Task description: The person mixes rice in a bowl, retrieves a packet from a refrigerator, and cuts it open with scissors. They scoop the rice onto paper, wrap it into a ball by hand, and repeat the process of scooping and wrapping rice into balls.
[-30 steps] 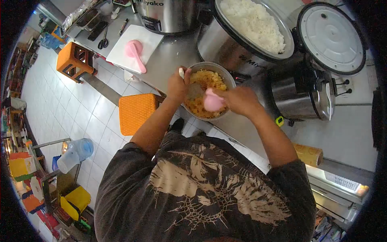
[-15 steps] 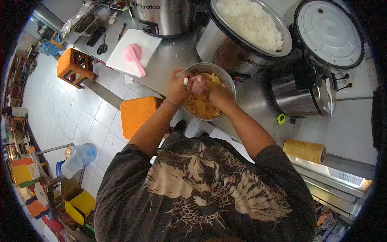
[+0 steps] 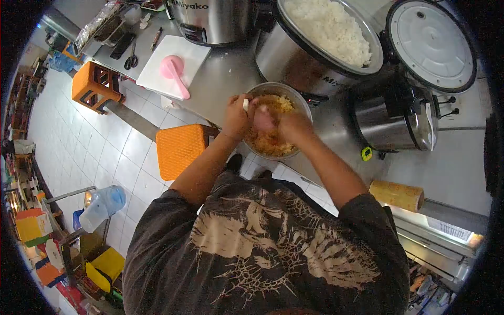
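Observation:
A round metal bowl [image 3: 307,101] of yellow-orange rice [image 3: 269,146] sits near the counter's front edge. My left hand [image 3: 238,116] is closed at its left rim, a small white piece showing at the fingers. Over the rice, my right hand [image 3: 294,128] is closed and slightly blurred. A pink rice paddle [image 3: 264,118], smeared by motion, reaches from beside the right hand toward the left one. The right hand's fingertips are hidden behind its back.
Behind the bowl stands an open rice cooker [image 3: 294,63] heaped with white rice [image 3: 333,31]. A pink ladle [image 3: 176,73] lies on a white board [image 3: 197,55] at left. Scissors [image 3: 131,60], another cooker [image 3: 391,123] and a yellow roll [image 3: 396,196] surround the work area; an orange stool [image 3: 181,152] stands below.
The bowl and both hands have shifted slightly to the right. The pink paddle has moved within the bowl, and more of the rice at the upper right shows.

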`<action>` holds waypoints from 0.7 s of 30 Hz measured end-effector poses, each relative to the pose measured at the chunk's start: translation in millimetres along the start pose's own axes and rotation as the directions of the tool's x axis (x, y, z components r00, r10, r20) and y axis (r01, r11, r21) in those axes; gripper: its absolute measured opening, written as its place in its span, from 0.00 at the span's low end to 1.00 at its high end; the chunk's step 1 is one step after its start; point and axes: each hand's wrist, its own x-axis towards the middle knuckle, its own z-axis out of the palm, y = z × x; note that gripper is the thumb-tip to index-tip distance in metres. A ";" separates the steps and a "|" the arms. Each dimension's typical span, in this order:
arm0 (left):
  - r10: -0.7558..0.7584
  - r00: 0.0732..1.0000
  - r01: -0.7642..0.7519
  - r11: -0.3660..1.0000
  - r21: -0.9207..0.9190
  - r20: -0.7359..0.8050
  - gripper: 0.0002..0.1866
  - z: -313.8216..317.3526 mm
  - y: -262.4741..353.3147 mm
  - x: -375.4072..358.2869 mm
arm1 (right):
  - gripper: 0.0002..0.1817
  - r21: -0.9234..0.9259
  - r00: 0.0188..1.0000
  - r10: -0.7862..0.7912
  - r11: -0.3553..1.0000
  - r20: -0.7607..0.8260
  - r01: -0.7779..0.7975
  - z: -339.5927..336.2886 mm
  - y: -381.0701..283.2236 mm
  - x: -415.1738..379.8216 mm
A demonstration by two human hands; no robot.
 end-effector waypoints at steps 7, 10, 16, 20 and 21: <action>-0.038 0.999 0.039 0.999 0.019 -0.014 0.12 -4.3 2.6 4.3 | 0.16 -0.010 0.987 -0.141 0.990 0.077 0.142 -19.0 35.3 -12.5; 0.051 0.997 -0.050 0.998 0.032 -0.062 0.11 2.0 -3.3 6.8 | 0.15 0.055 0.999 -0.028 0.998 0.024 0.027 -16.1 2.1 -15.4; 0.072 0.994 -0.066 0.995 0.072 -0.083 0.10 3.5 -7.2 6.6 | 0.21 0.263 0.999 0.022 0.965 -0.042 -0.010 -57.3 34.4 -4.6; 0.037 0.999 -0.035 0.996 0.079 -0.034 0.11 -3.5 0.7 5.3 | 0.19 0.362 0.993 0.093 0.930 -0.069 -0.062 4.2 12.5 21.7; 0.026 0.999 -0.023 0.994 0.104 -0.030 0.12 -5.4 -0.1 6.6 | 0.20 0.046 0.992 0.119 0.992 0.033 -0.121 31.3 7.2 26.8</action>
